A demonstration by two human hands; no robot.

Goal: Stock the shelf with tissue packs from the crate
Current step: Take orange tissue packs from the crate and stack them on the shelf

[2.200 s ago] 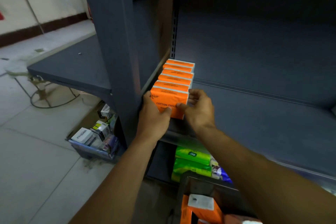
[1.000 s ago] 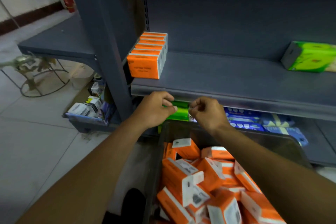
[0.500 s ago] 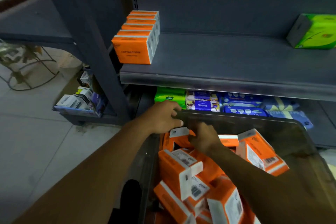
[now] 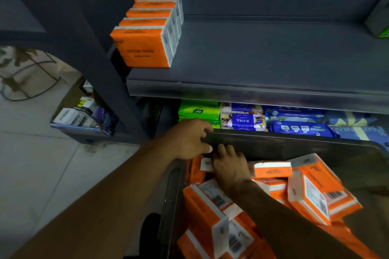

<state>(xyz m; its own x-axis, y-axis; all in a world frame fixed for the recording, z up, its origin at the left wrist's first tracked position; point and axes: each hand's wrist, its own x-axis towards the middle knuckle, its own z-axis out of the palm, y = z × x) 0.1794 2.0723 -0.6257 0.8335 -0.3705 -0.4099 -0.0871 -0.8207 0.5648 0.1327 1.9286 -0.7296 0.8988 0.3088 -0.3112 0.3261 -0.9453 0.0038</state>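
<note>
Left hand [image 4: 189, 139] grips crate [image 4: 294, 145] rim — right hand [image 4: 229, 167] buried among orange packs [image 4: 315, 191], grasp unclear.

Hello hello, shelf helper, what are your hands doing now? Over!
Left hand grips crate rim. Right hand among orange tissue packs, grip unclear. Shelf free beside stocked row.
</note>
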